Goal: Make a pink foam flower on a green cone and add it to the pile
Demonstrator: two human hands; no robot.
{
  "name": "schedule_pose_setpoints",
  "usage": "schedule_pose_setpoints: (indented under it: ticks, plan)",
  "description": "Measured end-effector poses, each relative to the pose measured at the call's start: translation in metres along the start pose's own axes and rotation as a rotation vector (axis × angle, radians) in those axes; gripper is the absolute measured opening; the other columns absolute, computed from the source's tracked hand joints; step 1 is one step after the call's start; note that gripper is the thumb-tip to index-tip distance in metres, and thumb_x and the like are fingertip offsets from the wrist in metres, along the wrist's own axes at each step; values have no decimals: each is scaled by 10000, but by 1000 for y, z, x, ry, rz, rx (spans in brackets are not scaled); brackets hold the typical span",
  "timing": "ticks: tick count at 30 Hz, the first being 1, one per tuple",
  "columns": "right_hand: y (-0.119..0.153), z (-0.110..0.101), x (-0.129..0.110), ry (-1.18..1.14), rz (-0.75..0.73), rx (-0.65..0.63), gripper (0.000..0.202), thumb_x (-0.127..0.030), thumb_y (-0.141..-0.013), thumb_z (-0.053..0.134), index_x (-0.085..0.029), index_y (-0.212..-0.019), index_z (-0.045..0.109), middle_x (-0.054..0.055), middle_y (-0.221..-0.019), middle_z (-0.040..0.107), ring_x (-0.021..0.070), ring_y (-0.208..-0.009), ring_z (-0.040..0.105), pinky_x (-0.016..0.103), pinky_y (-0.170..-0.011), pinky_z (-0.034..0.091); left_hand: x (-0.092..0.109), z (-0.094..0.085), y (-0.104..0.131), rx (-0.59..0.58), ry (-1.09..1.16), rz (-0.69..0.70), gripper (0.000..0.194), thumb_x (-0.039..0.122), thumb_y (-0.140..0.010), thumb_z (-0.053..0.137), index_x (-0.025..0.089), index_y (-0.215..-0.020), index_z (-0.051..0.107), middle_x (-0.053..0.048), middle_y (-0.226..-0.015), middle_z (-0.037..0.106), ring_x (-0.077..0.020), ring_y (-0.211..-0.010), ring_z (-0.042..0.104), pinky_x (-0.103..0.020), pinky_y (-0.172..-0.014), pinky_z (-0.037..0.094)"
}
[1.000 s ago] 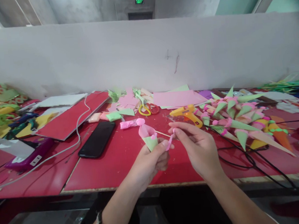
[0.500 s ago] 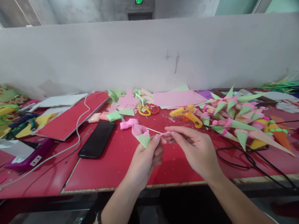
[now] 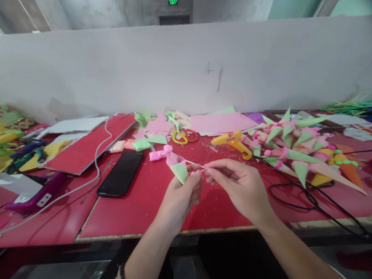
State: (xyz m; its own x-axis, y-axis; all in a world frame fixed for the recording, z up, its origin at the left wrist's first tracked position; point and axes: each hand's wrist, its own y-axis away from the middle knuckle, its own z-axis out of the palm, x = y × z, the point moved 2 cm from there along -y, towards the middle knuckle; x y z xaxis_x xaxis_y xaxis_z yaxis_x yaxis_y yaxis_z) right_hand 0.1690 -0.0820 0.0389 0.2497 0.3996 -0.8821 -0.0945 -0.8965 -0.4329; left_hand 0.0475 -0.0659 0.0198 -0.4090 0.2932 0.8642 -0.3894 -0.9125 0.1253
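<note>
My left hand [image 3: 185, 194] is closed around a small pink and green paper cone [image 3: 179, 171], which leans up to the left. Behind the fingers a thin pale stick [image 3: 191, 162] shows, running toward my right hand. Thumb and forefinger of my right hand [image 3: 237, 180] are pinched together on a small strip of pink clay [image 3: 201, 170] between the two hands. Past the cone's top lies a bright pink packet of clay [image 3: 158, 155] on the red table.
A black phone [image 3: 120, 174] lies left of my hands. Scissors [image 3: 180, 137] and a yellow glue gun [image 3: 233, 142] are beyond them. On the right, several finished paper cones [image 3: 291, 142] pile up beside a looped black cord [image 3: 309, 200]. A purple power strip [image 3: 37, 196] sits far left.
My right hand has drawn slightly left, closer to my left hand. The cone has turned a little, and less of the pink strip shows between the hands.
</note>
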Motion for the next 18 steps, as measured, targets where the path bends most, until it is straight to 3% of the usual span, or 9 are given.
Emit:
schedule_pose_setpoints:
  ticks: [4, 11, 18]
  plan:
    - [1, 0, -2, 110, -87, 28, 50, -211, -741, 590, -182, -701, 599, -12, -627, 614, 106, -566, 576, 208, -533, 479, -1, 1, 0, -42, -13, -14, 261, 337, -711, 609, 154, -870, 511, 76, -530, 316, -24, -430, 226, -166, -403, 157]
    - [0, 2, -5, 229, -253, -56, 156, -139, -777, 524, -220, -835, 644, 20, -800, 620, 139, -755, 580, 255, -675, 467, 0, 0, 0, -13, -14, -38, 276, 366, -673, 640, 156, -742, 474, 87, -498, 309, -18, -409, 216, -151, -394, 153]
    - [0, 2, -6, 167, -198, -99, 179, -149, -777, 522, -229, -852, 664, 15, -818, 615, 130, -762, 579, 236, -671, 466, 0, -1, 0, -30, 12, -33, 280, 361, -684, 637, 158, -708, 445, 92, -491, 288, -19, -413, 211, -148, -393, 154]
